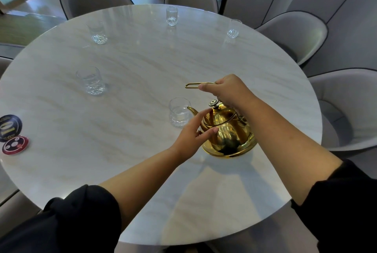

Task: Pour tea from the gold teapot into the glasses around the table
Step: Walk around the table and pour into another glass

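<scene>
The gold teapot (228, 132) is tilted to the left, its spout over the rim of the nearest glass (179, 111), which holds a little clear liquid. My right hand (226, 89) grips the teapot's wire handle from above. My left hand (195, 132) rests its fingers against the pot's lid and side, fingers spread. Another glass (90, 80) stands at the left. Three more stand farther off: a back-left glass (97, 32), a far glass (171, 16) and a back-right glass (233, 28).
The round marble table (132, 65) is ringed by grey padded chairs (295, 34). Two round badges, a dark one (9, 128) and a red one (15, 145), lie at the left edge.
</scene>
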